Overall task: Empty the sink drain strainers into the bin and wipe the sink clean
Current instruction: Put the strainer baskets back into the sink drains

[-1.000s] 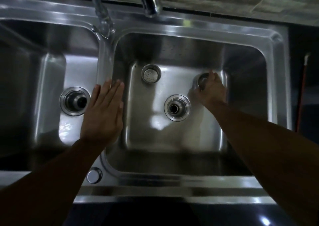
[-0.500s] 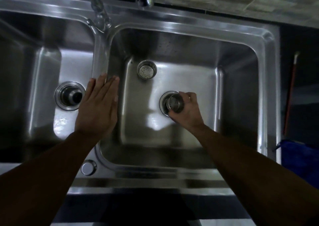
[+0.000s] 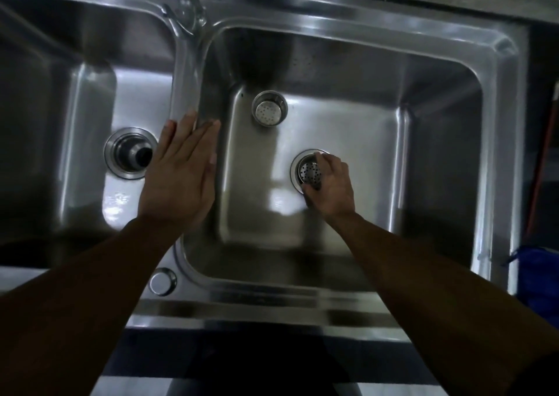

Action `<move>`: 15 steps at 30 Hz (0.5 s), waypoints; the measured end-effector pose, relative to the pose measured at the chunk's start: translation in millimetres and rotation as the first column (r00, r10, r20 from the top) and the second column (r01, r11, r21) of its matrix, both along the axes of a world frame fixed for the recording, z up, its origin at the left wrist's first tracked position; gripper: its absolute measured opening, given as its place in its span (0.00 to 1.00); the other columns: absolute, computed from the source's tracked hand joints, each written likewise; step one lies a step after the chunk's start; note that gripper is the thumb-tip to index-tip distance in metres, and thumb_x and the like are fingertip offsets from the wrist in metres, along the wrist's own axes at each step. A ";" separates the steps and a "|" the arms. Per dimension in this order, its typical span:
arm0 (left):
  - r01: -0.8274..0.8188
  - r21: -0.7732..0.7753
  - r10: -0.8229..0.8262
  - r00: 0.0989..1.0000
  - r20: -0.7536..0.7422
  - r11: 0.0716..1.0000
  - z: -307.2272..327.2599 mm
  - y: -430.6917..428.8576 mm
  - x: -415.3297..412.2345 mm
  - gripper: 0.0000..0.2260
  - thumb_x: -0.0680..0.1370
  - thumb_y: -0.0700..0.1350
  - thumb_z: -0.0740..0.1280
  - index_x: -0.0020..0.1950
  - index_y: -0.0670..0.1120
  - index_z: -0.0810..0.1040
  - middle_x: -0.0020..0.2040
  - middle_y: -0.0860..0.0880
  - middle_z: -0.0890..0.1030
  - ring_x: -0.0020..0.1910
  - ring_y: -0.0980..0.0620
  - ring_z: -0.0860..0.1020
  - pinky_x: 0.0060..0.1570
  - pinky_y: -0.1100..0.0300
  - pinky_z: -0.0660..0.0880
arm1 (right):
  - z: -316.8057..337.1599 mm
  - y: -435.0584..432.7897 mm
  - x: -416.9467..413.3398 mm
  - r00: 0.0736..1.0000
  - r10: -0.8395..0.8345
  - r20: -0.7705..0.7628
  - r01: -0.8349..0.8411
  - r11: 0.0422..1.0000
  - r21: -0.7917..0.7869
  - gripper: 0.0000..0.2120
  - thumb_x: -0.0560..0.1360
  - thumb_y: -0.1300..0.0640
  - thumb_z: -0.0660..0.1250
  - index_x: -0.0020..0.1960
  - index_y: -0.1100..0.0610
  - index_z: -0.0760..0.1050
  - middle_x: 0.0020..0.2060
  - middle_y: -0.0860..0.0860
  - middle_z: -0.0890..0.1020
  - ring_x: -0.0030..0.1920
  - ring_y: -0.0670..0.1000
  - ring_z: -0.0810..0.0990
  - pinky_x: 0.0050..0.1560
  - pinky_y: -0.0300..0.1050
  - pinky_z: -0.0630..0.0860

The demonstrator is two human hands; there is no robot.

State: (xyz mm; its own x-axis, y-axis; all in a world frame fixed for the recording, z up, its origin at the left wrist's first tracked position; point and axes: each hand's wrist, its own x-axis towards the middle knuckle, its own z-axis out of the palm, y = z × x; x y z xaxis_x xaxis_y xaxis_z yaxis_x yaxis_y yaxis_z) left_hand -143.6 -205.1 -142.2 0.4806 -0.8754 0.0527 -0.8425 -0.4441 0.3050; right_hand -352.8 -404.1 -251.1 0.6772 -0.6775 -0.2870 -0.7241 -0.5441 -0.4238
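A steel double sink (image 3: pixel 357 286) fills the view. In the right basin, my right hand (image 3: pixel 331 188) grips a perforated drain strainer (image 3: pixel 309 172) that sits in the right drain opening. A second strainer (image 3: pixel 269 108) stands loose on the basin floor, farther back and to the left. The left basin's drain (image 3: pixel 130 152) is open with no strainer in it. My left hand (image 3: pixel 181 174) lies flat, fingers together, on the divider between the basins.
The faucet base (image 3: pixel 185 8) rises at the back of the divider. A round cap (image 3: pixel 162 281) sits on the front rim. A blue object (image 3: pixel 538 277) and a red rod (image 3: pixel 541 165) lie right of the sink.
My right hand carried a strainer from the basin's right side to the centre drain and has lowered it into the opening. My left hand stayed on the divider.
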 end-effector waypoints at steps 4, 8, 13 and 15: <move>-0.011 0.006 0.011 1.000 -0.011 1.000 0.1 0.5 -0.1 0.22 0.83 0.44 0.53 0.77 0.39 0.67 0.76 0.41 0.70 0.80 0.42 0.60 0.78 0.40 0.55 | -6.3 1.3 -6.0 0.998 -0.021 0.051 0.021 1.000 0.001 0.33 0.72 0.55 0.75 0.74 0.60 0.71 0.73 0.57 0.71 0.70 0.60 0.70 0.72 0.52 0.68; -0.006 0.015 0.006 1.000 -0.003 1.000 0.1 0.4 -0.4 0.22 0.83 0.43 0.54 0.77 0.39 0.66 0.76 0.41 0.69 0.80 0.42 0.59 0.79 0.42 0.53 | -13.4 -0.4 -11.9 0.991 -0.057 0.123 0.055 0.998 0.021 0.32 0.69 0.59 0.78 0.71 0.61 0.74 0.72 0.57 0.74 0.68 0.61 0.72 0.71 0.54 0.70; -0.007 0.030 0.008 1.000 -0.001 1.000 0.9 0.4 -0.3 0.22 0.83 0.44 0.54 0.78 0.39 0.65 0.77 0.41 0.68 0.81 0.43 0.58 0.80 0.43 0.52 | -20.7 1.7 -16.4 0.987 -0.055 0.152 0.055 0.998 0.006 0.28 0.71 0.58 0.77 0.70 0.61 0.76 0.72 0.56 0.75 0.68 0.62 0.73 0.70 0.54 0.69; -0.007 0.029 0.007 1.000 0.000 1.000 1.3 0.5 -0.1 0.23 0.83 0.43 0.54 0.77 0.39 0.66 0.77 0.41 0.68 0.80 0.42 0.58 0.80 0.43 0.52 | -21.7 2.5 -17.4 0.982 -0.067 0.176 0.067 0.998 0.005 0.26 0.72 0.59 0.77 0.68 0.62 0.77 0.71 0.56 0.75 0.68 0.62 0.74 0.70 0.56 0.69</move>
State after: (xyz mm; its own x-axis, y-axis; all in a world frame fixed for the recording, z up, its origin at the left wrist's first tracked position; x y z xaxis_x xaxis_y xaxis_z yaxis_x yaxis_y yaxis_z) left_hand -143.7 -204.6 -140.8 0.4865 -0.8733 0.0268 -0.8394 -0.4586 0.2918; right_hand -370.2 -401.6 -272.8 0.6699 -0.7235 -0.1668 -0.6733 -0.4973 -0.5471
